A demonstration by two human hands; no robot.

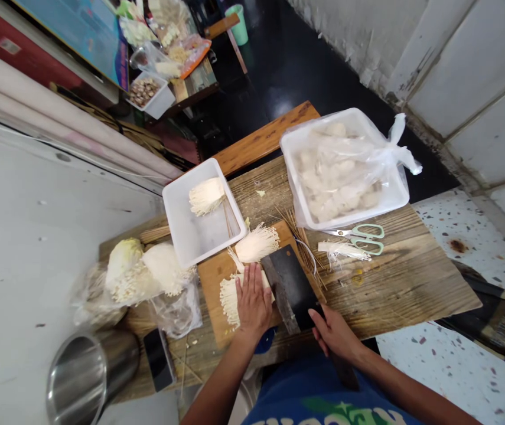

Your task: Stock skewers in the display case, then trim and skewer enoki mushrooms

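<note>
My left hand [253,300] lies flat with fingers stretched out on a bunch of enoki mushrooms [230,302] on the wooden cutting board [211,276]. In my right hand [334,332] is the handle of a cleaver [294,289]. Its broad dark blade lies tilted over the board, just right of the bunch under my left hand. Farther up the board sits another enoki bunch [258,243], beside the top end of the blade. Part of the bunch beneath my left palm is hidden.
A white tray [176,206] holds an enoki bunch and skewers. To the right are a bagged tub [405,198], green-handled scissors [358,233], enoki trimmings [343,250] and loose skewers [318,268]. Bagged enoki [166,268], a phone [159,359] and a steel pot [93,372] stand left.
</note>
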